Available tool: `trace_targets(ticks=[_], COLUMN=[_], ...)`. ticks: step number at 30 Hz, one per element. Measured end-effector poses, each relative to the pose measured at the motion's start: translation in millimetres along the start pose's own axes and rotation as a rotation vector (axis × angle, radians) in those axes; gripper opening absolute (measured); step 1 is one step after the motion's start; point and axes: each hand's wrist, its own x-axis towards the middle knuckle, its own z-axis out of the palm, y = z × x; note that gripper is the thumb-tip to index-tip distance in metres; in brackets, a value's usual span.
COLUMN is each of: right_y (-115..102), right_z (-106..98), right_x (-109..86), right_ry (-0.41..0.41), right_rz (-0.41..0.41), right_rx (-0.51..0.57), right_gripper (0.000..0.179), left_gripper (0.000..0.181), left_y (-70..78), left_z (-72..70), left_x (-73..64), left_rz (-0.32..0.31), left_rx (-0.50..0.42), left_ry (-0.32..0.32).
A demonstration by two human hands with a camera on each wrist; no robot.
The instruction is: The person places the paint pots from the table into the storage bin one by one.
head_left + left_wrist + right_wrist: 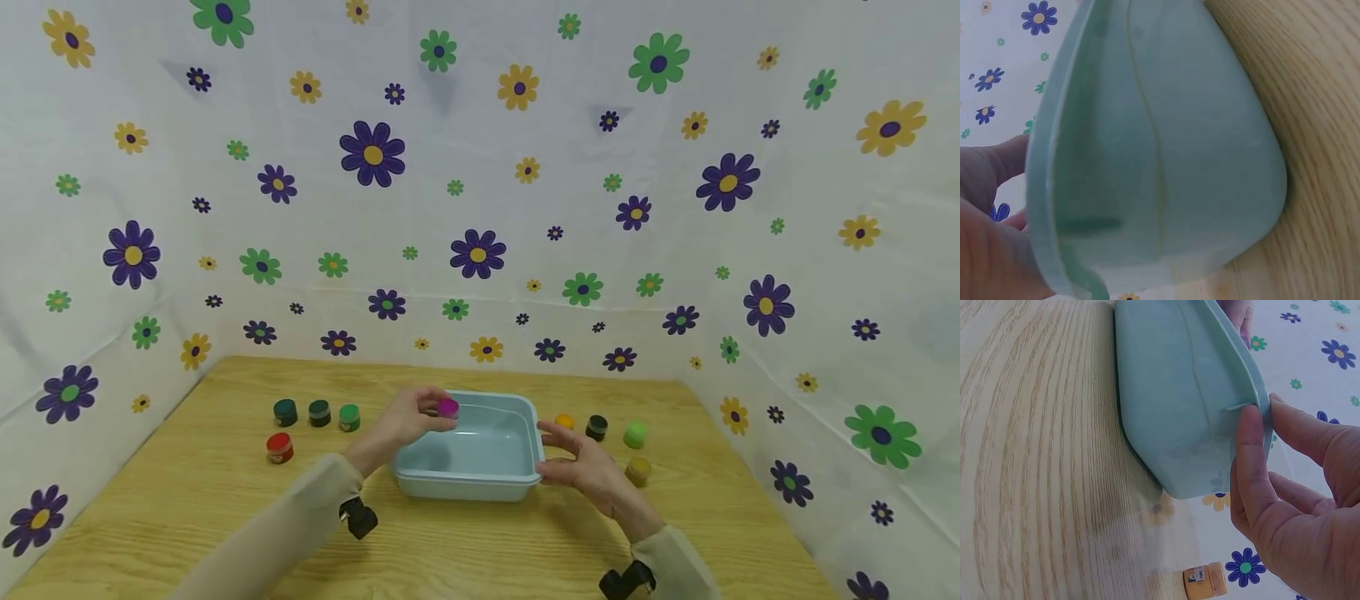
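A light blue plastic basin [468,477] stands on the table in the middle of the head view. Over its left part, my left hand [408,421] holds a small magenta paint jar [447,408] between thumb and fingers. The left wrist view shows the basin's outer wall [1210,125] in front of part of that hand [997,250], hiding the jar. At the basin's right side, my right hand [581,467] pinches the rim. In the right wrist view, thumb and fingers of that hand [1297,500] lie on opposite sides of the rim [1254,369].
Left of the basin stand a teal jar [285,412], a dark green jar [319,413], a green jar [349,417] and a red jar [280,448]. To its right are orange [564,421], black [596,427], light green [634,434] and yellow [638,471] jars. Flowered cloth [480,208] surrounds the table.
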Motion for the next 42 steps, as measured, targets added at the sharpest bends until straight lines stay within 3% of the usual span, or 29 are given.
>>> trace_targets(ticks=[10,19,27,36,42], right_y=[0,1,0,4,3], right_z=[1,1,0,2,1], right_x=[0.1,0.0,-0.6,-0.3,0.5], right_ry=[0.008,-0.001,-0.006,-0.033,-0.025], right_rz=[-0.002,0.002,0.003,-0.027,-0.018], right_rx=[0.0,0.005,0.013,0.028,0.016], right_gripper=[0.076,0.075,0.076,0.076,0.076], left_gripper=[0.04,0.04,0.034,0.031,0.034], left_y=[4.8,1.7,6.3,10.8,6.8], left_z=[23.4,41.5,56.1,67.3,65.0], left_x=[4.2,13.1,20.6,24.0,28.8], left_rz=[-0.012,-0.019,-0.024,-0.049,-0.083], left_rx=[0.13,0.046,0.065,0.118,0.096], left_ry=[-0.001,-0.095,-0.169,-0.172,-0.196])
